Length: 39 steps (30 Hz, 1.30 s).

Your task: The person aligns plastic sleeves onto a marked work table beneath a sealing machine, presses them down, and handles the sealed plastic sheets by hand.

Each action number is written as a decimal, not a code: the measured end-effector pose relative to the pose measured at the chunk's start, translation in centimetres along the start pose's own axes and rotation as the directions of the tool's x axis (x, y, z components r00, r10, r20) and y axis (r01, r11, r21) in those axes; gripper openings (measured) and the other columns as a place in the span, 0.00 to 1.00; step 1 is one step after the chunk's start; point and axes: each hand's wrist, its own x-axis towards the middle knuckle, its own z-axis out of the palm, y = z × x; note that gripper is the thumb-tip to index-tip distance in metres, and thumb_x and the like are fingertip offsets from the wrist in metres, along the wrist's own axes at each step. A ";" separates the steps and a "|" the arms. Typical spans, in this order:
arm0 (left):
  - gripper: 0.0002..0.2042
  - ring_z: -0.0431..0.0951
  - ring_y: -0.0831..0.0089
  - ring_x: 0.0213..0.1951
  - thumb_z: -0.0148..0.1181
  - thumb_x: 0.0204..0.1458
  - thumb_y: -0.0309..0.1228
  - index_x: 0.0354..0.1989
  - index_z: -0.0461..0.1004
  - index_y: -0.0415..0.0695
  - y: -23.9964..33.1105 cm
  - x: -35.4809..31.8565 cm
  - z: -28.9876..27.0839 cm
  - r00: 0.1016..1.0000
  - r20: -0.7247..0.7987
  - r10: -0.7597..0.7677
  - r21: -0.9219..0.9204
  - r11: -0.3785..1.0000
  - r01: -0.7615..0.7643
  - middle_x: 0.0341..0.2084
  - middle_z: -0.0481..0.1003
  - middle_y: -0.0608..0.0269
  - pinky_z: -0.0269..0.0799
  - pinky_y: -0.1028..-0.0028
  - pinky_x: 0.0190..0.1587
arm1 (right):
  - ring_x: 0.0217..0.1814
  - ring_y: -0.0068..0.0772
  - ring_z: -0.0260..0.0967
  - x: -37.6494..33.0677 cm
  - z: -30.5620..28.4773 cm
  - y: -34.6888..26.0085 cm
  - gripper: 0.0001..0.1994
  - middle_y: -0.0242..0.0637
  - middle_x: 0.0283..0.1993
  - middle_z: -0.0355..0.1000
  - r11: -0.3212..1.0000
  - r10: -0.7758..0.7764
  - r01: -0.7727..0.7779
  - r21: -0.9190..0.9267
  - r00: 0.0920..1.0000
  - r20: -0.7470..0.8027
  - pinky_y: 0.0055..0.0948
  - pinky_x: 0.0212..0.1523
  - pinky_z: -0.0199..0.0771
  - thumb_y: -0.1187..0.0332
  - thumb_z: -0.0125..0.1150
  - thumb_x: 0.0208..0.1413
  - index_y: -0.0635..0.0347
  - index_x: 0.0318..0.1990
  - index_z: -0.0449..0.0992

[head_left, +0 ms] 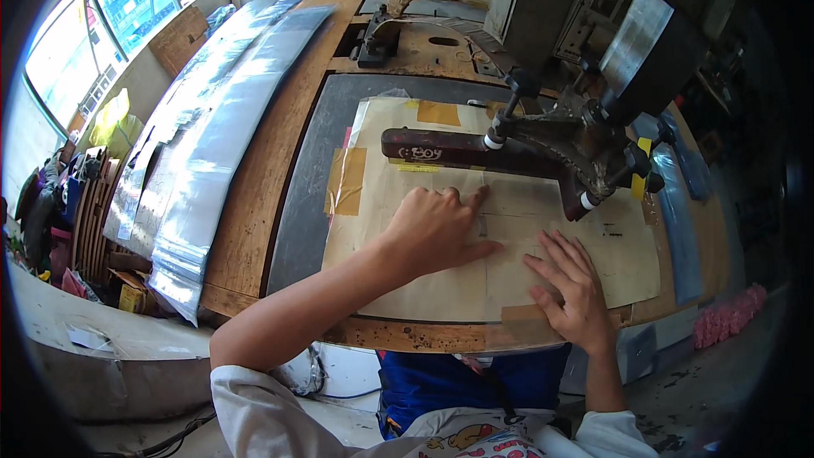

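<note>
At the far left of the wooden counter (254, 195), a long stack of clear plastic sheets (203, 144) lies lengthwise, its near end hanging past the edge. Just right of it a dark mat (309, 203) carries a beige paper sheet (424, 284) taped down with yellowish strips (346, 180). The left hand (432, 233) rests flat on this sheet near its middle, fingers (475, 200) loosely apart and gripping nothing, the forefinger pointing toward a small clear plastic piece (483, 227) lying on the paper just beside the thumb. Above it a dark red press arm (458, 148) reaches across the sheet from the machine (610, 59). Further right, the right hand (572, 288) lies palm down on the paper's near right part, fingers (564, 250) spread and empty. Pink scraps (725, 315) lie on the floor at far right.
</note>
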 end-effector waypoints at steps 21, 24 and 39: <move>0.33 0.82 0.60 0.23 0.52 0.62 0.58 0.62 0.72 0.41 0.6 -0.3 -0.7 0.998 0.049 0.026 0.002 1.000 -0.026 0.22 0.79 0.54 0.74 0.64 0.25 | 0.76 0.55 0.56 0.1 0.1 -0.6 0.23 0.47 0.73 0.62 0.997 0.074 -0.074 0.000 0.996 -0.056 0.55 0.76 0.48 0.52 0.60 0.62 0.53 0.60 0.78; 0.32 0.81 0.60 0.21 0.54 0.62 0.58 0.61 0.73 0.42 0.7 -0.4 -0.8 0.999 0.045 0.014 -0.006 1.000 -0.014 0.19 0.79 0.56 0.73 0.64 0.24 | 0.76 0.55 0.57 -0.1 0.2 -0.3 0.23 0.47 0.72 0.64 0.998 0.055 -0.053 0.023 0.996 -0.070 0.56 0.76 0.48 0.52 0.61 0.61 0.53 0.59 0.79; 0.33 0.81 0.54 0.21 0.60 0.57 0.58 0.60 0.74 0.41 0.6 -0.1 -0.7 0.999 0.031 0.006 -0.117 0.993 -0.002 0.20 0.79 0.52 0.74 0.60 0.26 | 0.75 0.54 0.58 0.1 0.3 0.1 0.20 0.47 0.72 0.65 0.998 0.042 -0.038 0.059 0.996 -0.080 0.54 0.76 0.51 0.55 0.63 0.60 0.49 0.58 0.81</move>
